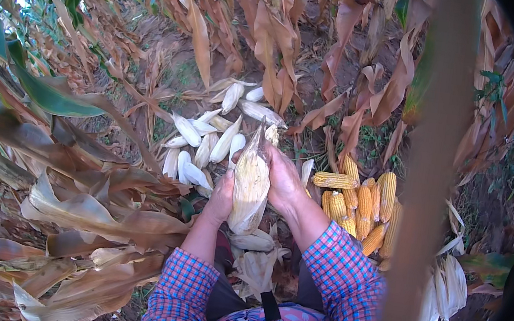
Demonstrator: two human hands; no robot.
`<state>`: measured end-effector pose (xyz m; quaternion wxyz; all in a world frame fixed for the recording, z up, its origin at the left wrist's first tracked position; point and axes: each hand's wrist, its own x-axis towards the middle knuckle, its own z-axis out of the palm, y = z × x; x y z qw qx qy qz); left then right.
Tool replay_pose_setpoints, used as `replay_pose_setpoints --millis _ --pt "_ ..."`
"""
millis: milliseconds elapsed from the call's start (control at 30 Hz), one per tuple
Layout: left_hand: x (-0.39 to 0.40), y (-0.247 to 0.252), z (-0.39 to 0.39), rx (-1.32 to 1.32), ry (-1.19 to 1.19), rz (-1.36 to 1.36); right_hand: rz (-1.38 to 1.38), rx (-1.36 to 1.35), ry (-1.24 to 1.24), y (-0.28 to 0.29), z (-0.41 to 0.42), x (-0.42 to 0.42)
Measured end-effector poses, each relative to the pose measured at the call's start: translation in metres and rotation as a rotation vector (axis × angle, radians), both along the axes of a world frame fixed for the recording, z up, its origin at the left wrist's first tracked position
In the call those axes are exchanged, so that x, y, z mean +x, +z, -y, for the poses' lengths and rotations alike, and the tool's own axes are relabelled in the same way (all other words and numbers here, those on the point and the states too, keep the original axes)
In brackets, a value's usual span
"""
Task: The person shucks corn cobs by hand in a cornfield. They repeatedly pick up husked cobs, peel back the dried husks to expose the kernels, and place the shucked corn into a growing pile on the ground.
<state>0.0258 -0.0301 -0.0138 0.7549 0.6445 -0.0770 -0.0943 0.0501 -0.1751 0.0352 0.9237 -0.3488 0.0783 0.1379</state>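
An ear of corn in its dry husk [251, 186] stands roughly upright between my two hands, tip away from me. My left hand [220, 194] grips its left side, with the fingers mostly hidden behind it. My right hand [280, 175] holds its upper right side near the tip. Beyond and to the left lies a pile of ears in pale husks [223, 142] on the ground. To the right is a heap of husked yellow corn cobs [365, 202]. Loose husks [257, 269] lie between my legs, below the held ear.
Dry corn stalks and leaves [271, 42] hang close beyond the piles, and more broad leaves [101, 213] crowd in from the left. A blurred brown strip [427, 181] crosses the right side very near the camera. Pale husks [448, 290] lie at the far right.
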Motion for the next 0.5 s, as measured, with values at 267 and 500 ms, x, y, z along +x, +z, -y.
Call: replay_pose_setpoints --millis 267,500 --pt "-0.007 0.007 0.041 0.331 0.345 0.364 0.135 -0.445 -0.181 -0.013 -0.006 0.005" --pt "0.001 0.007 0.026 0.028 0.282 0.269 0.159 -0.270 -0.011 0.011 -0.010 -0.009"
